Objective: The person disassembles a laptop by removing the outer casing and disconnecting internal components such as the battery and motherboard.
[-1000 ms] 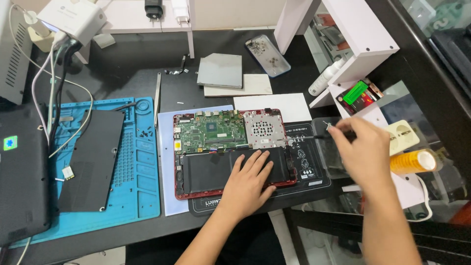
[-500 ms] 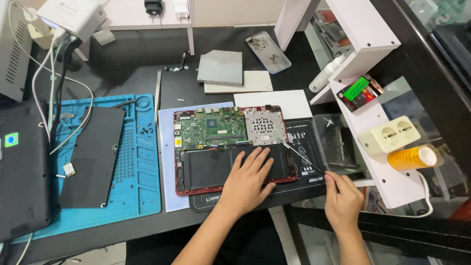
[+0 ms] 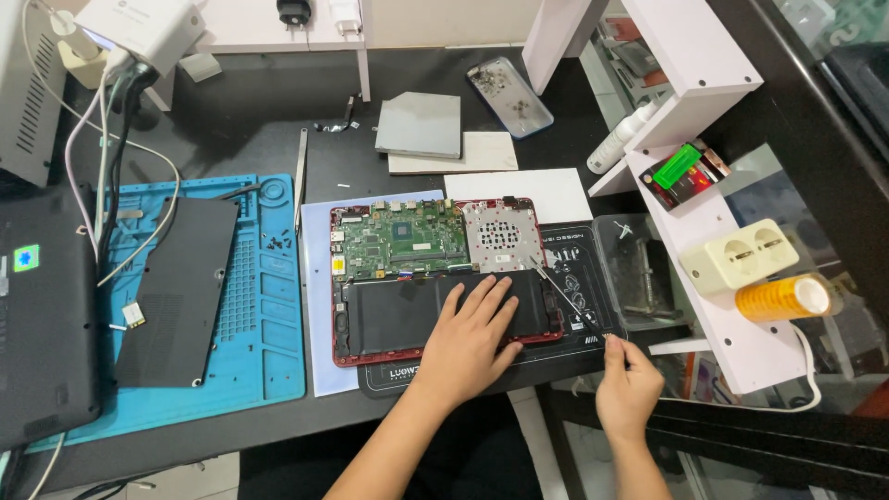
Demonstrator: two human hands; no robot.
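Far left there's a closed black laptop (image 3: 42, 315), cut off by the frame edge, then a blue repair mat (image 3: 269, 361) with a black bottom cover (image 3: 176, 292) lying on it. Next along is the opened red laptop (image 3: 435, 273), sitting on a black work mat (image 3: 574, 347), green board up top and flat black battery (image 3: 407, 315) below.

The person's left hand (image 3: 468, 338) lies flat on that battery, fingers spread wide, palm down, holding nothing. Just right of it, the right hand (image 3: 628, 384) sits at the mat's near right corner, fingers pinched round the handle end of a thin screwdriver (image 3: 565, 296). The shaft slants up and left, with its tip at the laptop's right edge by the perforated silver plate (image 3: 500, 236). Exactly what the tip touches is too small to make out.

Further right there's a clear plastic tray (image 3: 639, 268), contents hard to read through the glare, and a white shelf (image 3: 732, 306) with a cream double socket (image 3: 741, 255) and a yellow tape roll (image 3: 782, 296).

Versus half a second ago: the left hand hasn't really budged, and the right hand has only shifted slightly, with the screwdriver at about the same slant. A second ago that hand was higher up, over by the tray.
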